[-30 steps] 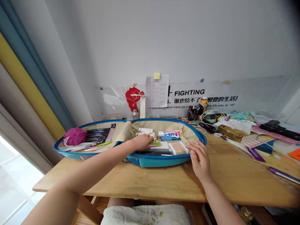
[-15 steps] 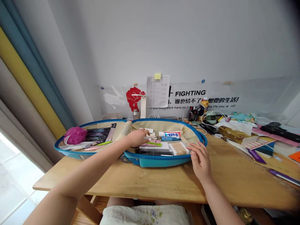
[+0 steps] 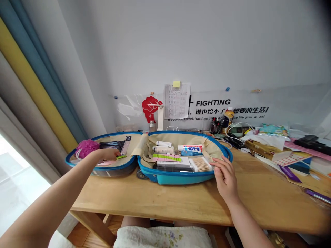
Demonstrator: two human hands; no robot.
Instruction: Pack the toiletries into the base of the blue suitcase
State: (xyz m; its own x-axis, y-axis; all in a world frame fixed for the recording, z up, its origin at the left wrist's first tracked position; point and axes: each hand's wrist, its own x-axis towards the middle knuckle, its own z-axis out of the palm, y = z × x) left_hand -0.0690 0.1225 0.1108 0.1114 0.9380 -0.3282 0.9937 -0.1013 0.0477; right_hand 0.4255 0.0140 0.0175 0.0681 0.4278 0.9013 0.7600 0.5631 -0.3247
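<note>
A blue hard-shell suitcase (image 3: 181, 178) lies open on the wooden desk, its two halves side by side. My left hand (image 3: 107, 154) reaches into the left half, with its fingers resting on a black packet of slim items (image 3: 111, 145) and close to a pink bath puff (image 3: 86, 148). In the right half lie white tubes (image 3: 162, 149), a boxed toothpaste (image 3: 190, 148), and a pack of cotton swabs (image 3: 200, 164). My right hand (image 3: 224, 178) rests against that half's near right rim, fingers apart, just beside the swabs.
The wooden desk (image 3: 155, 199) extends in front of the suitcase. Papers, cables, a yellow-capped bottle (image 3: 229, 117), and a brown pouch (image 3: 260, 148) crowd its right side. A wall-mounted clear board (image 3: 212, 110) stands behind, and curtains hang at the left.
My left hand has moved left, from the tubes in the right half to the left half. The white tubes now lie uncovered. My right hand stays on the rim, and the view has shifted slightly.
</note>
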